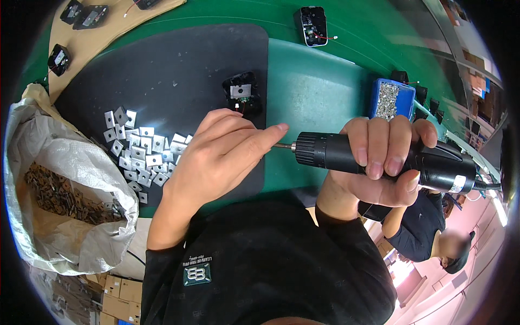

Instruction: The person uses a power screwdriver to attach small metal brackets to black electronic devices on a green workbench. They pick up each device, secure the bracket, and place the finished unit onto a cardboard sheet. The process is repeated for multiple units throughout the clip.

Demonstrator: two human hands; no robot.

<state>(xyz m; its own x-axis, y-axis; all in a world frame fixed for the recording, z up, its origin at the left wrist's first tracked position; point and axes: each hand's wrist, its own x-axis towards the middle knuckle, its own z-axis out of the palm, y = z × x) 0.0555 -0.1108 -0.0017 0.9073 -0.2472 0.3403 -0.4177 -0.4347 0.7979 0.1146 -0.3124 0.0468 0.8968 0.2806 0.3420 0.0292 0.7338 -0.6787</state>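
My right hand (385, 157) is wrapped round a black electric screwdriver (325, 150), which lies level with its bit pointing left. My left hand (216, 154) is closed at the bit's tip, index finger stretched along it; what its fingers pinch, if anything, is hidden. Just beyond my left hand a black plastic housing (226, 84) sits on the dark mat (179, 67). Inside it are a square metal plate (240, 91) with a centre hole, a bit of green circuit board and a white connector. Several loose metal plates (143, 149) with holes are heaped left of my left hand.
A white woven sack (81, 146) of small metal parts stands open at left. A blue tray (403, 100) of small silvery pieces is at right. More housings lie on cardboard (108, 32) at far left; another housing (313, 26) is at the back. A person (420, 230) is at lower right.
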